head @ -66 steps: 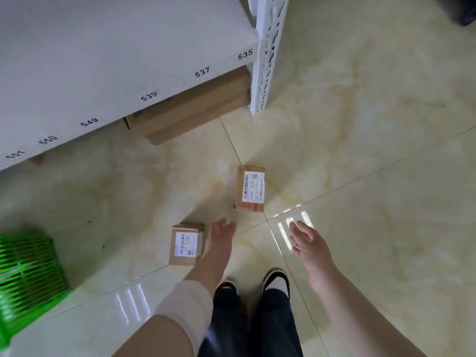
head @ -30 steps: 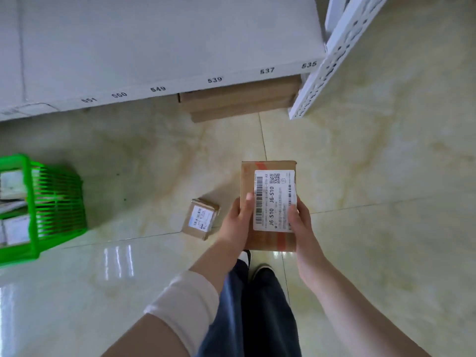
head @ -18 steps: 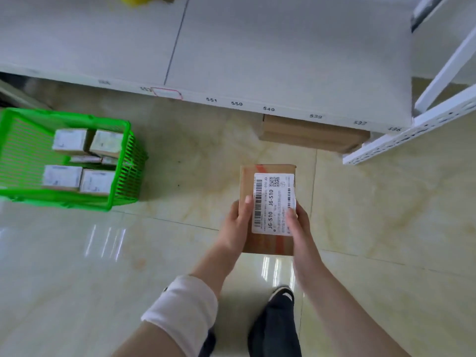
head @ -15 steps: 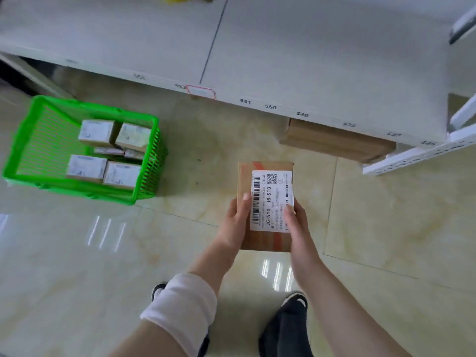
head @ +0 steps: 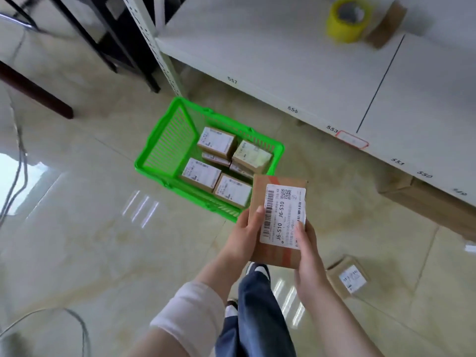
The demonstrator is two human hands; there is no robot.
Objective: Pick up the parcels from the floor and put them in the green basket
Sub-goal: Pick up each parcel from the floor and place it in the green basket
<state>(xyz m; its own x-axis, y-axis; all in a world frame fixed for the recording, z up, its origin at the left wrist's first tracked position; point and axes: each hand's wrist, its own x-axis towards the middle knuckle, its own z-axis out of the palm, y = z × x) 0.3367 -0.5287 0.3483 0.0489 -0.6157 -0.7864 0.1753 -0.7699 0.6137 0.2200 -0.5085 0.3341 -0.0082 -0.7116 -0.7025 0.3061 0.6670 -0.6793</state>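
A brown cardboard parcel (head: 279, 191) with a white barcode label marked J6-S10 is held in the air in front of me. My left hand (head: 243, 235) grips its left edge and my right hand (head: 307, 249) grips its right edge, thumbs on the label side. The green basket (head: 164, 143) stands on the floor just beyond and left of the parcel, with several small labelled parcels (head: 201, 173) inside. A second small parcel (head: 346, 276) lies on the floor at my right, beside my right forearm.
A white numbered shelf (head: 296, 60) runs along the right, holding a yellow tape roll (head: 347, 19). A larger brown box (head: 432, 204) sits under the shelf. Dark furniture legs (head: 33, 94) stand at the far left. Cables (head: 15, 161) trail over the glossy floor.
Both hands took the parcel off the floor and carried it leftward. The green basket now sits much closer, directly beyond the parcel. The small floor parcel is now behind at my right.
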